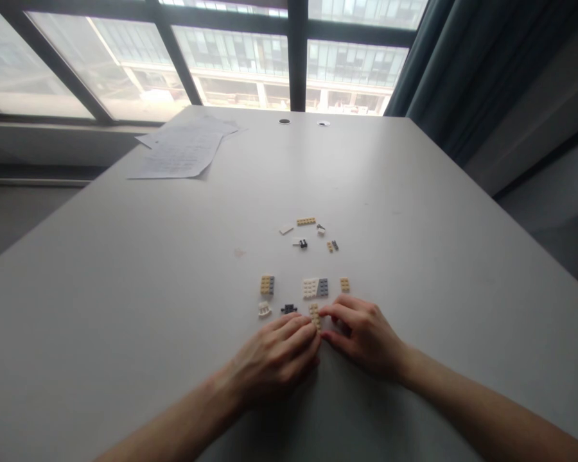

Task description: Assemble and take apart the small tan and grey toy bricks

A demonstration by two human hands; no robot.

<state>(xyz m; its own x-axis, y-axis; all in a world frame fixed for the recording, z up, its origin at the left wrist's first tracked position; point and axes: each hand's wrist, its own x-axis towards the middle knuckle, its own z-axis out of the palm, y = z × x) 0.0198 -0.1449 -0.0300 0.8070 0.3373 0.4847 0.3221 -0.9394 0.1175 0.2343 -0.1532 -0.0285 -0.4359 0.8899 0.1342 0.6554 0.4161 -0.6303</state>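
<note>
Hands of the person are close together in the head view, near the front of the white table [173, 289]. Between their fingertips is a tan studded piece [314, 312]. Left hand [282, 353] has its fingers bent side by side, with the tips against the left side of this piece; if it grips the piece, I cannot tell. Right hand [361, 330] has its index finger and thumb parted, with their tips at the right edge and lower end of the piece; I cannot tell if they clamp it.

Just beyond the left hand's fingers lies a dark piece [289, 308], and to the left of this a white piece [264, 310]. Behind them are a tan-and-grey block [267, 285], a white-and-grey piece [315, 288] and a small tan plate [344, 284]. Farther away lie a tan strip [306, 221], a flat white tile [286, 229] and a black-and-white part [303, 244]. Printed papers [178, 154] overlap at the far left, before the window [241, 64]. A dark curtain [438, 70] hangs at the right.
</note>
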